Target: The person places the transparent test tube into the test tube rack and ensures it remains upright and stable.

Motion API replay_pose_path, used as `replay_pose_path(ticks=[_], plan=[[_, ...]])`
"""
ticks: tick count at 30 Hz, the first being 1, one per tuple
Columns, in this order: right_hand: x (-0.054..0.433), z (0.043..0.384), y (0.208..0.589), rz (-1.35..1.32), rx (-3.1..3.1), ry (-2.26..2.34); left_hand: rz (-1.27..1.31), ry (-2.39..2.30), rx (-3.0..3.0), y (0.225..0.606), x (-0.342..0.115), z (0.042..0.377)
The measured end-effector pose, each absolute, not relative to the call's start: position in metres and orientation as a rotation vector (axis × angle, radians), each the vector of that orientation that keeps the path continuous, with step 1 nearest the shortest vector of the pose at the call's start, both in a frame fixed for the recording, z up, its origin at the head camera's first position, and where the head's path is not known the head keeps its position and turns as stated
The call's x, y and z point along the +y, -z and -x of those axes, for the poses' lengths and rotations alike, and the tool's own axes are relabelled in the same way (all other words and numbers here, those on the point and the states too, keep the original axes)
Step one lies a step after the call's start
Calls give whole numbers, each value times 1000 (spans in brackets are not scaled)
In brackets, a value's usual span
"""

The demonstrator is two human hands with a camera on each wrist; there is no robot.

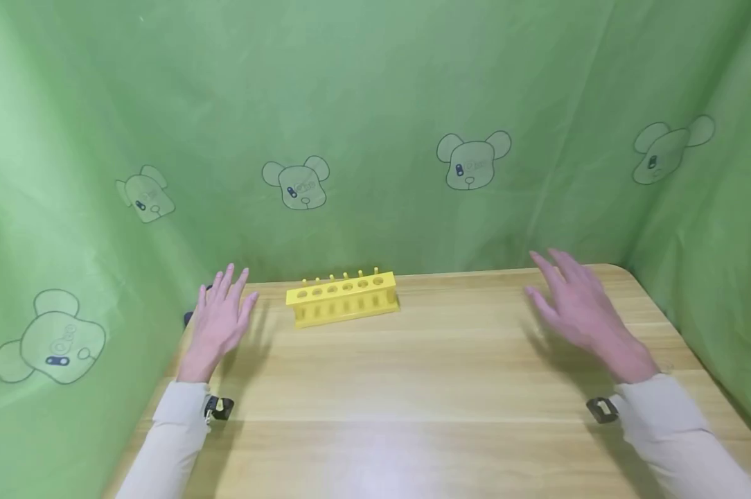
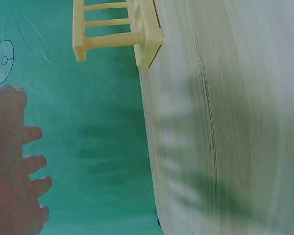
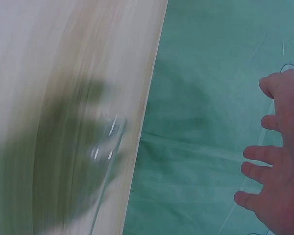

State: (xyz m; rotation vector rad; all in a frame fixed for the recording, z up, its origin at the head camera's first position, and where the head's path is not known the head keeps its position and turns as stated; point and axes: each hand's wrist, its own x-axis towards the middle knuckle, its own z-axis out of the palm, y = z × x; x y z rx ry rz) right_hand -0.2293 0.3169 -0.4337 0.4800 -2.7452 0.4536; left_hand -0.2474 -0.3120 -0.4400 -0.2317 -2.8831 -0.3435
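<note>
Left hand (image 1: 216,322): fingers apart, held over the tabletop (image 1: 382,388), far left.
Right hand (image 1: 578,308): fingers apart, held over the far right.
Yellow rack (image 1: 344,299): upright near the far edge, right of the left hand and apart from it; six round holes on top, pegs (image 1: 346,276) along its far side.
Clear glassy thing (image 3: 109,155): far right, lying near the edge; shape unclear.
Backdrop: bear-printed green cloth (image 1: 375,90).

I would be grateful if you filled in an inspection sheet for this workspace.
Surface: pale wood-grain table, glare toward the front.
Job's things: yellow rectangular plastic rack with six round holes, near the far edge; clear glassy object on the table, shape uncertain.
Clutter: dark blue object at the left edge, mostly hidden.
Grippers: left hand and right hand bare, holding nothing.
Cables: nothing seen.
Surroundings: green hanging sheet with printed bear heads.
</note>
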Motion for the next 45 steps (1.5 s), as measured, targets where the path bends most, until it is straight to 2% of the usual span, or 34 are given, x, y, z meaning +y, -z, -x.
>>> replay_pose_path(ticks=[45], plan=[[246,240,446,-563,-2716,-548,252,509,-2791,462,-294,242]])
